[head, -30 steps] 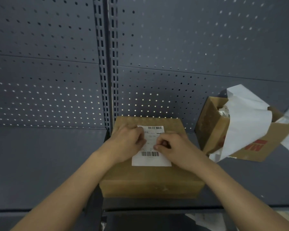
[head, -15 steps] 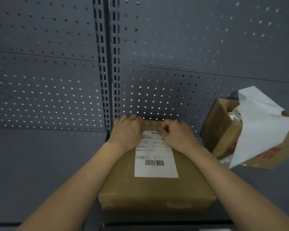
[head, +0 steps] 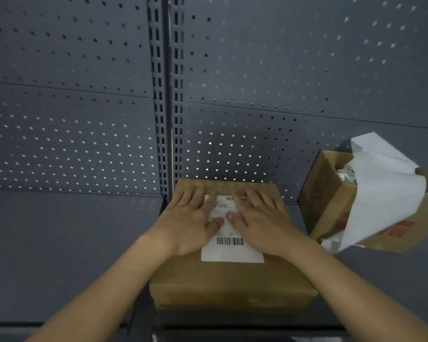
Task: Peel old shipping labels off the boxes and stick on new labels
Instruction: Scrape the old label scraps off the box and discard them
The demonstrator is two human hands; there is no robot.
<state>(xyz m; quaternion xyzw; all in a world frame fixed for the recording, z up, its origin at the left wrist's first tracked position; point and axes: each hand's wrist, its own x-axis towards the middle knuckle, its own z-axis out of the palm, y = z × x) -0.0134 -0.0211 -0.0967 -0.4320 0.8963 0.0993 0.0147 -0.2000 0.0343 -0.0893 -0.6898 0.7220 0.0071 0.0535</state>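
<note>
Hands lie flat on a closed brown cardboard box [head: 232, 280] that sits on the dark grey metal shelf [head: 59, 255], its far edge against the perforated grey back panel [head: 282, 82]. A white rectangular shipping label [head: 231, 250] with printed barcodes is stuck on the box top. The left hand [head: 190, 223] presses the label's left part with spread fingers, gripping nothing; the right hand [head: 260, 223] does the same on the right part, thumbs nearly meeting. Well to the right stands an open, tilted brown cardboard carton [head: 331, 206] with red print, holding white crumpled paper sheets [head: 386, 193].
</note>
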